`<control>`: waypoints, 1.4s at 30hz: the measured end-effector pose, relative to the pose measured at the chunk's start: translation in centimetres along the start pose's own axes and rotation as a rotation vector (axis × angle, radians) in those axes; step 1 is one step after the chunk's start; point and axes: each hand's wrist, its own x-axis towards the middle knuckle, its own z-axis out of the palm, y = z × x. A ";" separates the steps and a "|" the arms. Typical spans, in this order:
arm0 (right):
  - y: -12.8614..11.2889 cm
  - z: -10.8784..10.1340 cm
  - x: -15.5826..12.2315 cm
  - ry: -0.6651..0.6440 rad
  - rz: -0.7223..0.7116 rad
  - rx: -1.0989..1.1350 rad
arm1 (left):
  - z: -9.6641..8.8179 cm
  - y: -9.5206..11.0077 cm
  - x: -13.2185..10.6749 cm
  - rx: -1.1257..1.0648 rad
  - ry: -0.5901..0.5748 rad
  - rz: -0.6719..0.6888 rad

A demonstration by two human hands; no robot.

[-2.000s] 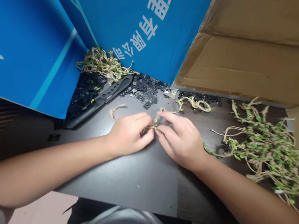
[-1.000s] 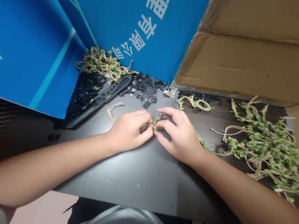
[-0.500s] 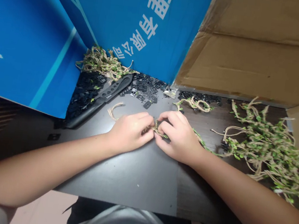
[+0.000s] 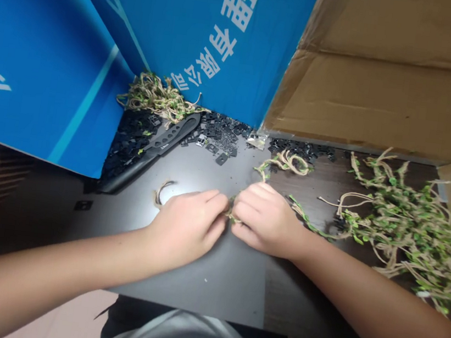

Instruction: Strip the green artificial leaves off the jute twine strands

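The left hand [image 4: 187,226] and right hand [image 4: 265,221] are curled closed, pinching a leafy jute vine [image 4: 230,212] between them. A loose twine loop [image 4: 159,192] lies just past the left hand on the dark tabletop [image 4: 231,280], and a tangled heap of leafy vine [image 4: 400,231] lies beyond the right hand.

On your table [image 4: 235,286]: large vine heap [image 4: 404,231] at 3 o'clock; small vine heap [image 4: 155,98] at 11 o'clock, against the carton wall [image 4: 209,39]; small plastic pieces [image 4: 223,141] at 12 o'clock, just beside a slotted tool [image 4: 166,142].
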 end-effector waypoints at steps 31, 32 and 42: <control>-2.2 -2.3 0.8 -0.331 0.473 -0.327 | 1.6 -4.2 5.6 -0.074 -0.001 0.192; -2.6 -2.7 0.9 -0.386 0.487 -0.330 | 1.7 -4.2 5.6 -0.070 0.001 0.194; -2.8 -3.0 0.5 -0.218 0.919 0.273 | 2.2 -4.1 5.1 -0.131 0.104 0.307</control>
